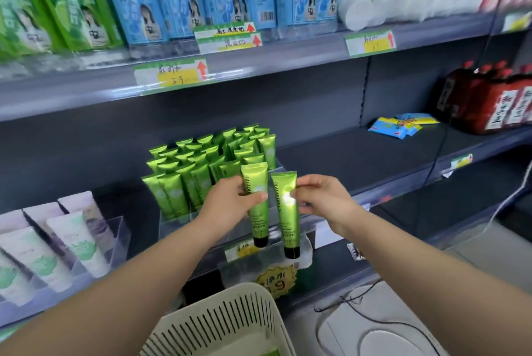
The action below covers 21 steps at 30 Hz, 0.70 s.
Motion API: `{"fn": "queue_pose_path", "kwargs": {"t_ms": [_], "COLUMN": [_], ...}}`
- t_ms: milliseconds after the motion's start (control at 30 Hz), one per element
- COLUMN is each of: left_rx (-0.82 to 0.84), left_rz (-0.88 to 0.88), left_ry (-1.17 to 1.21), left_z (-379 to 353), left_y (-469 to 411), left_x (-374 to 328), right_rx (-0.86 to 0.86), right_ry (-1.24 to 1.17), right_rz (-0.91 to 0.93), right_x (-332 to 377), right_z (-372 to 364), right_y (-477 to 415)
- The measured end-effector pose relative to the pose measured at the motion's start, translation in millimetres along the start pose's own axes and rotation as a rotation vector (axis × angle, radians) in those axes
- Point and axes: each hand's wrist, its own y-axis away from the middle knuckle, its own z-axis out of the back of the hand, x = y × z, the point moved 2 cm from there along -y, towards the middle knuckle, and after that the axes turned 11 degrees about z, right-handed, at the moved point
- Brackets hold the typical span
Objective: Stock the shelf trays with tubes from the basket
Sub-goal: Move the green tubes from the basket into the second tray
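Mid-frame we've got a green tube pinched in each hand, left hand [230, 203] on the left tube [257, 211], right hand [322, 197] on the right tube [288, 220], caps down, probably so they drop upright into the tray [184, 224] above the basket [230, 324].

Grey metal shelves [288, 67] with a dark back panel [316, 102] stand over a pale floor [475, 246].

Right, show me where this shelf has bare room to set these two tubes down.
The shelf is bare from the green tube tray to the blue sachets and red bottle pack on the right. A narrow gap separates that tray from the pale tube tray on the left. The green tubes are packed at its back and left.
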Motion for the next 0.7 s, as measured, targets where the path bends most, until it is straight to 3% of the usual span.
{"fn": "queue_pose_path", "kwargs": {"t_ms": [700], "left_rx": [-0.265], "left_rz": [-0.205], "left_ry": [-0.233], "left_z": [-4.1], "left_y": [-124.6], "left_x": [-74.3], "right_rx": [-0.018], "right_ry": [0.018], "right_rz": [0.113], "right_x": [19.4], "right_z": [31.2], "right_y": [-115.0]}}
